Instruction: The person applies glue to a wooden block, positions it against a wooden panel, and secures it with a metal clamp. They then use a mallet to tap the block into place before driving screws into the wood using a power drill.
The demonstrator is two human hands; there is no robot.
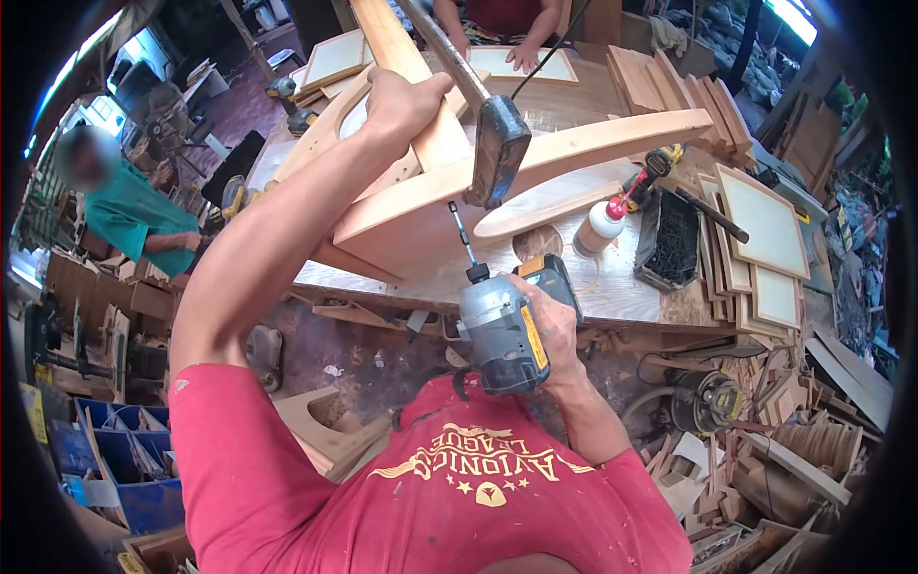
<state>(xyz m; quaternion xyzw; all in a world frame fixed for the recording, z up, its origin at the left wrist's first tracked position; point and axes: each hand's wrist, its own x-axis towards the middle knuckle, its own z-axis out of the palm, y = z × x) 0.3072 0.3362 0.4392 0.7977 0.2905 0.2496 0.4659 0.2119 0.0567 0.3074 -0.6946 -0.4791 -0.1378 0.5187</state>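
My left hand [406,103] is closed around a pale wooden bar [392,43], which meets a long curved wooden rail [564,153] lying crosswise in front of me. A metal bar clamp [499,148] runs along the bar, its dark jaw block against the rail. In my right hand [553,330] is a cordless impact driver [504,330], grey and black with yellow labels. Its long bit [463,234] points away from me, the tip overlapping the near face of the rail in this view.
A white glue bottle [601,228] with red cap, a black tray of screws [666,239] and another drill [660,165] stand on the workbench [622,301]. Framed panels [760,225] are stacked at right. One person's hands [524,57] rest across the bench; another person [143,210] stands at left.
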